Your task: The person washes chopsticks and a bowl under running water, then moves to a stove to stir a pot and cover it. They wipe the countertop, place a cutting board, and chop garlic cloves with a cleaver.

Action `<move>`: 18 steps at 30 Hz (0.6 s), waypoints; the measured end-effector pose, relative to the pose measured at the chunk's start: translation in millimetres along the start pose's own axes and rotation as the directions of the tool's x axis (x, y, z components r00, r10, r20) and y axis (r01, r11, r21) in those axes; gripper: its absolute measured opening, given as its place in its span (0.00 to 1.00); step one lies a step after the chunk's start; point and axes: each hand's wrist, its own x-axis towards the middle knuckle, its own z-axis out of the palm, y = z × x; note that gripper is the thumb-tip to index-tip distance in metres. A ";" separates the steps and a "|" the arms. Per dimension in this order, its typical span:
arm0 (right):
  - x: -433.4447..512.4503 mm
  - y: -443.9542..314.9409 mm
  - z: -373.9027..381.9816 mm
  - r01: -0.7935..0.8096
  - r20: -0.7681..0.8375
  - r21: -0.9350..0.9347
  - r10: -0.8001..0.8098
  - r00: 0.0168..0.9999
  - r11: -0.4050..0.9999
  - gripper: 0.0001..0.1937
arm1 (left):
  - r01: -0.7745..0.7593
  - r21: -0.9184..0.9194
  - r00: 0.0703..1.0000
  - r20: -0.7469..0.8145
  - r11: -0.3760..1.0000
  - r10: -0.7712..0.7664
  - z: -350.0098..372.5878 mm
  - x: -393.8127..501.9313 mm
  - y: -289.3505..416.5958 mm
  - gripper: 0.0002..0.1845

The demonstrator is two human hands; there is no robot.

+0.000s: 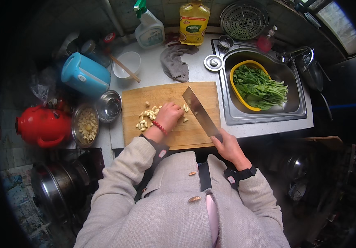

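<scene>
My right hand (228,145) grips the dark handle of a Chinese cleaver (203,113). The broad blade slants up and left over the right part of a wooden cutting board (201,136). Peeled garlic cloves (148,114) lie in a loose heap left of centre on the board. My left hand (169,115) is among them, back upward and fingers curled down. Whether it holds a clove is hidden. A few single cloves (186,120) rest between that hand and the blade.
At left stand a steel bowl of pale chopped pieces (86,125), another steel bowl (109,106), a blue kettle (84,74) and a red appliance (43,125). A grey cloth (174,63) lies behind the board. Right, the sink (227,119) holds leafy greens (258,86) in a yellow basket (233,81).
</scene>
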 end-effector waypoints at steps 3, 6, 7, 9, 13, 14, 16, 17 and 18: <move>-0.1 -0.8 -1.0 -0.026 0.026 -0.013 0.027 0.999 1.000 0.13 | -0.028 -0.026 0.998 -0.048 0.999 0.027 4.3 6.2 -2.0 0.04; -1.0 -1.2 -2.3 -0.047 0.032 -0.033 0.048 0.998 0.998 0.13 | -0.027 -0.056 0.996 -0.089 0.998 0.022 1.5 7.8 -4.0 0.04; -1.5 -1.1 -2.6 -0.046 0.030 -0.032 0.047 0.998 0.998 0.13 | -0.017 -0.063 0.994 -0.106 0.998 0.010 -1.1 6.4 -5.2 0.05; -2.6 -0.6 -2.8 -0.028 0.033 -0.021 0.028 0.999 0.999 0.13 | 0.006 -0.058 0.990 -0.141 0.998 -0.014 -5.7 2.9 -6.3 0.05; -3.3 0.3 -1.1 -0.003 0.071 -0.041 0.006 0.997 0.999 0.13 | 0.018 -0.019 0.987 -0.161 1.000 -0.020 -8.6 -0.8 -6.3 0.05; -3.1 0.3 -0.5 0.000 0.081 -0.053 0.004 0.997 0.999 0.13 | 0.018 -0.013 0.988 -0.154 1.000 -0.020 -7.8 -0.6 -5.8 0.04; -2.0 0.1 0.4 0.018 0.087 -0.062 -0.012 0.996 0.998 0.13 | -0.001 0.023 0.986 -0.168 1.000 0.005 -4.7 1.0 -4.2 0.04; -1.3 -0.2 0.6 0.031 0.087 -0.058 -0.026 0.996 0.998 0.12 | -0.006 0.039 0.984 -0.175 0.999 0.013 -2.9 2.0 -3.2 0.04; -0.6 -0.3 0.4 0.039 0.092 -0.075 -0.032 0.995 0.996 0.12 | -0.007 0.048 0.986 -0.168 0.999 0.015 -1.5 2.6 -2.5 0.04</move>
